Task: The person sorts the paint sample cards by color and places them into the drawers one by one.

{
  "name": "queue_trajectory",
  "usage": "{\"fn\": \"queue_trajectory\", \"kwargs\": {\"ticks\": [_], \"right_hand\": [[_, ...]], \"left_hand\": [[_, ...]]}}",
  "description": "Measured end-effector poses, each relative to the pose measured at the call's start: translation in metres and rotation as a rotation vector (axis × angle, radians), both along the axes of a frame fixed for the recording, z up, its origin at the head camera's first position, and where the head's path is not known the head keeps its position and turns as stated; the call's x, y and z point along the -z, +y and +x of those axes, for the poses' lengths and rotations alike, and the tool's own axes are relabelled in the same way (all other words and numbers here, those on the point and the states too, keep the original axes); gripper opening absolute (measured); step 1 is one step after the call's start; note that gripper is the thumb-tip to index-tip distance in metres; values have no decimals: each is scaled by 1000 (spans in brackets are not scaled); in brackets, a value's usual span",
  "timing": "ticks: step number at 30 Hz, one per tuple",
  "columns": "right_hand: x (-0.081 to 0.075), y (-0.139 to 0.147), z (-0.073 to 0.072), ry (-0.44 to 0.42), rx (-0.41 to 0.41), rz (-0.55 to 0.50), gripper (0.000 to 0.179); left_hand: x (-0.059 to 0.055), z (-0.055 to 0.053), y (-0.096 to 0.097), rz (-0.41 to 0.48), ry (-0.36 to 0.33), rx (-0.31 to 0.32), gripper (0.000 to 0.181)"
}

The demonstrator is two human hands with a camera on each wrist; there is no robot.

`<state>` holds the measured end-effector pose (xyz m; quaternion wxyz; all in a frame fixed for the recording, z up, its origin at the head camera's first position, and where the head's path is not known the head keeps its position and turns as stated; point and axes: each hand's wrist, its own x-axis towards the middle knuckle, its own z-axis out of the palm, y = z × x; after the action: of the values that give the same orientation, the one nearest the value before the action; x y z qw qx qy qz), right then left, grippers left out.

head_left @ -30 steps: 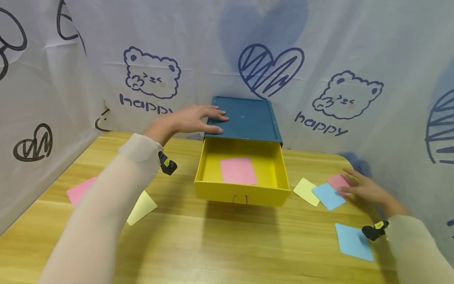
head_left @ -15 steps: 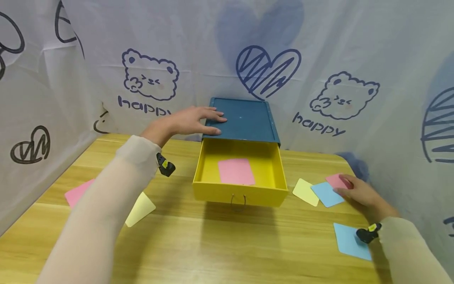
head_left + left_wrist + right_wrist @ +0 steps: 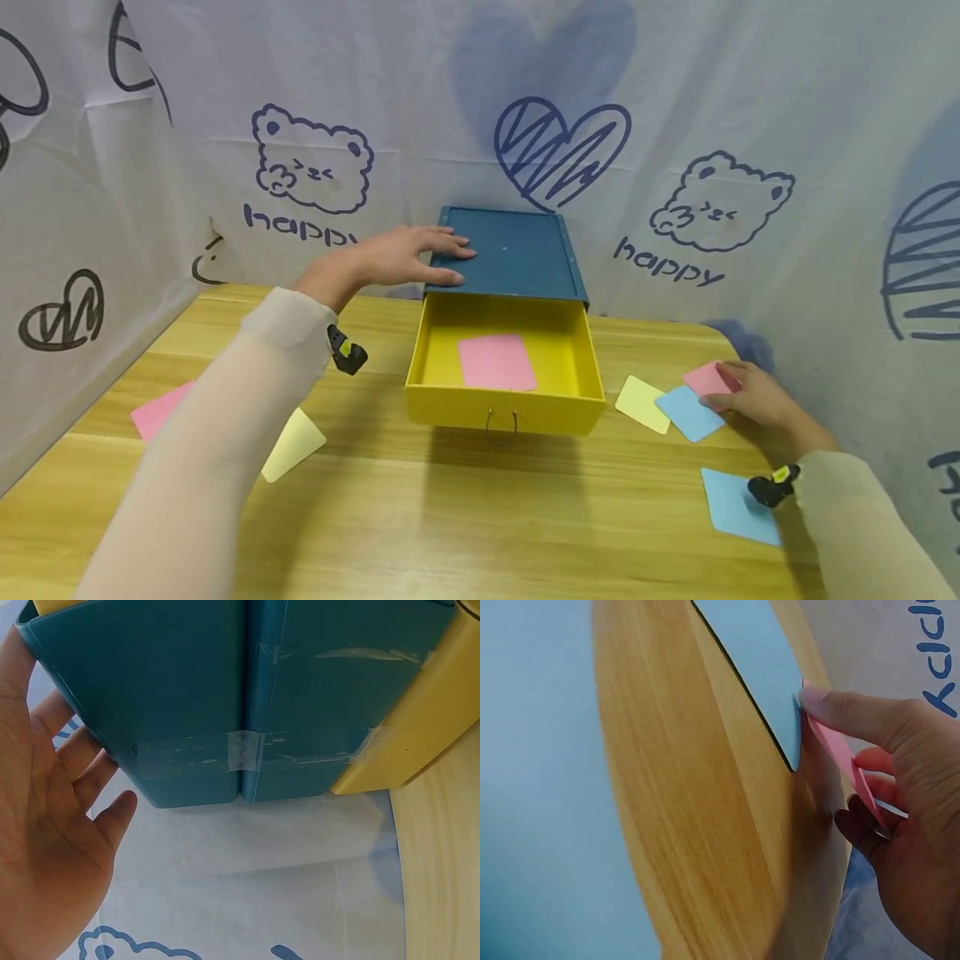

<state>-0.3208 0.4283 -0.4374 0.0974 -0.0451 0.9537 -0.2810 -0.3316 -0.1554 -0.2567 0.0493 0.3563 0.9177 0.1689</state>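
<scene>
My left hand (image 3: pixel 412 256) rests on the top of a blue box (image 3: pixel 517 250), fingers spread; the left wrist view shows the fingers along the edge of the blue box (image 3: pixel 157 690). A yellow drawer (image 3: pixel 502 410) stands pulled out of it, with a pink card (image 3: pixel 497 362) lying inside. At the right, my right hand (image 3: pixel 761 400) pinches another pink card (image 3: pixel 707 379) between thumb and fingers. In the right wrist view, that pink card (image 3: pixel 834 746) stands tilted beside a blue card (image 3: pixel 761 667). My hand hides part of it.
Near the right hand lie a yellow card (image 3: pixel 642 404) and a blue card (image 3: pixel 690 414); another blue card (image 3: pixel 738 507) lies closer. Left, a pink card (image 3: pixel 159 410) and a yellow card (image 3: pixel 295 446) are partly covered by the sleeve. A printed curtain (image 3: pixel 420 75) hangs behind the table.
My right hand has moved slightly left and its fingers have closed on the pink card. The left hand stays on the box. The view has shifted a little.
</scene>
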Motion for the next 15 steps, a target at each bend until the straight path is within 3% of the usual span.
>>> {"fn": "queue_trajectory", "kwargs": {"ticks": [7,15], "right_hand": [[-6,-3,5,-32,-3,41,100],[-27,-12,13,146,-123,58,86]], "left_hand": [[0,0,1,1,-5,4,61],[-2,0,0,13,-33,1,62]]}}
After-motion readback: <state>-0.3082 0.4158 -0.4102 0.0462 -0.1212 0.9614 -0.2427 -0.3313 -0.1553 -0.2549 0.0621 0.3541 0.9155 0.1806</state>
